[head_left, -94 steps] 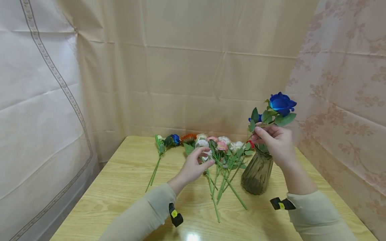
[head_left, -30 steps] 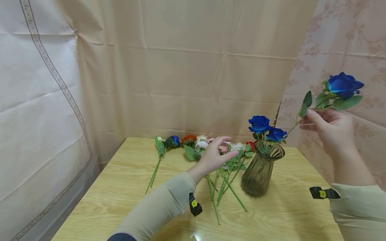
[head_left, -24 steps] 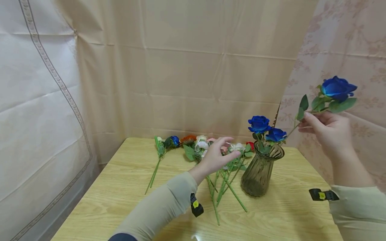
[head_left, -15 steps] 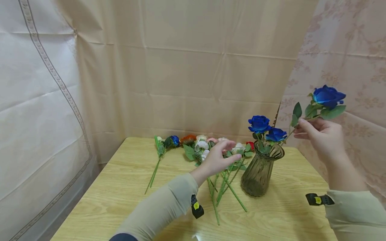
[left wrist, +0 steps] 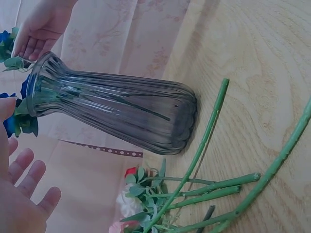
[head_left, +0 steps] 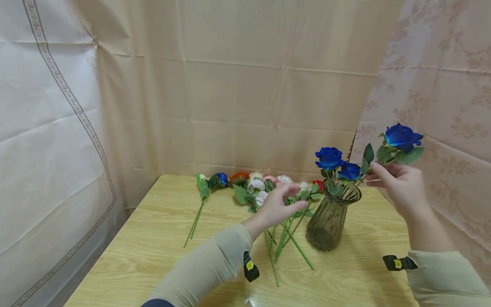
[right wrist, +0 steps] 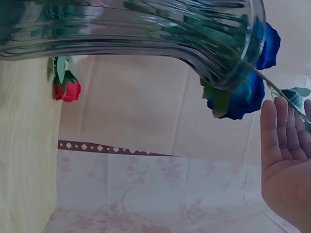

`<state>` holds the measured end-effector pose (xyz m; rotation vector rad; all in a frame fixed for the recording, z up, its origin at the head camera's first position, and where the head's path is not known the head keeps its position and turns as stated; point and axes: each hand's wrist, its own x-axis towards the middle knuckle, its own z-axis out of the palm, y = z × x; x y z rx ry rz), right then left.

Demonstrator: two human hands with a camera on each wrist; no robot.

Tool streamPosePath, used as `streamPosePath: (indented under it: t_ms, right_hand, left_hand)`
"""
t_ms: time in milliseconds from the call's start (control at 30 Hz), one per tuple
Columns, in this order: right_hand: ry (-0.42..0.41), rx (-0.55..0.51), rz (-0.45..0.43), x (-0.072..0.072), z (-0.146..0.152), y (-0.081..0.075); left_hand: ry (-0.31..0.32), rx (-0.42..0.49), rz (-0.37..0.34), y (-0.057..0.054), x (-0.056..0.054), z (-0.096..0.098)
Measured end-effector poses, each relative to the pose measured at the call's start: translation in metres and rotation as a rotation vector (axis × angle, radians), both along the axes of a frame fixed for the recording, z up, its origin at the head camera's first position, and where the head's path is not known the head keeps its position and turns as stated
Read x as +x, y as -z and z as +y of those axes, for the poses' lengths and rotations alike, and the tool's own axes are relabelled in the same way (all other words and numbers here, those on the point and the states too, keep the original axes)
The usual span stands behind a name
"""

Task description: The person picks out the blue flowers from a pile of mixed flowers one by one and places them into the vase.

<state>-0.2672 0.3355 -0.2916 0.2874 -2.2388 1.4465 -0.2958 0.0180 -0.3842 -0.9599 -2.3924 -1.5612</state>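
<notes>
My right hand (head_left: 400, 187) pinches the stem of a blue rose (head_left: 403, 137) just under its leaves, right of the ribbed smoky glass vase (head_left: 327, 224). In the right wrist view the stem (right wrist: 272, 86) slants from the fingers to the vase mouth. Two more blue roses, one taller (head_left: 329, 157) and one lower (head_left: 349, 171), stand in the vase. My left hand (head_left: 275, 207) hovers left of the vase with relaxed, spread fingers, holding nothing. It covers part of the flowers lying behind it.
Several white roses (head_left: 256, 185), an orange flower (head_left: 239, 177) and a red rose (right wrist: 68, 90) lie along the table's back, their green stems crossing forward. Another blue rose (head_left: 221, 179) lies farther left. Curtains (head_left: 230, 85) hang behind and beside the wooden table (head_left: 145, 256).
The right hand first carried the rose from above the vase out to the right, then down and left, bringing the stem into the vase mouth. The left hand has shifted right.
</notes>
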Motion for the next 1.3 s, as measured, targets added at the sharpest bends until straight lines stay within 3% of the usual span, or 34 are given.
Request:
streamPosePath:
  t_ms: [367, 600, 967, 1300]
  right_hand:
    - [0.042, 0.058, -0.045, 0.0, -0.003, 0.018]
    - [0.04, 0.028, -0.039, -0.002, -0.003, 0.029]
    - [0.145, 0.092, -0.134, -0.003, -0.006, 0.046]
    - [0.107, 0.11, -0.203, -0.008, -0.011, 0.058]
  left_hand:
    - [-0.009, -0.021, -0.022, 0.008, 0.004, -0.002]
    - [-0.003, -0.046, -0.013, 0.012, 0.004, -0.003]
    - [-0.005, -0.048, -0.023, 0.017, 0.005, -0.004]
    - [-0.011, -0.056, -0.05, 0.019, 0.006, -0.006]
